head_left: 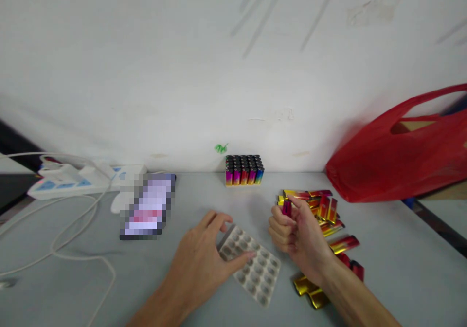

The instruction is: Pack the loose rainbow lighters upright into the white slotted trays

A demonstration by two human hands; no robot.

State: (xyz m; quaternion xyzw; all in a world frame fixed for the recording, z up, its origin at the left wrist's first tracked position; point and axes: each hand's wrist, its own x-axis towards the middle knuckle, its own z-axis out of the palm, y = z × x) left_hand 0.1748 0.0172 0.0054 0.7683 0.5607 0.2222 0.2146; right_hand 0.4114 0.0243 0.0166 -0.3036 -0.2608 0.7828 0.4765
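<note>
My left hand is at the left corner of a whitish plastic tray with rows of round holes. Its thumb lies over the top, and a forefinger curls by the far corner; the other fingertips are partly hidden. In my right hand, closed in a fist, is a lighter whose shiny magenta end sticks up beside the thumb. Several loose red-and-gold lighters lie around and beneath that wrist. Against the wall, a block of lighters with black tops stands upright in rows.
A red bag leans at the right by the wall. On the left are a phone with a blurred screen, a white power strip and a loose white cable across the grey table.
</note>
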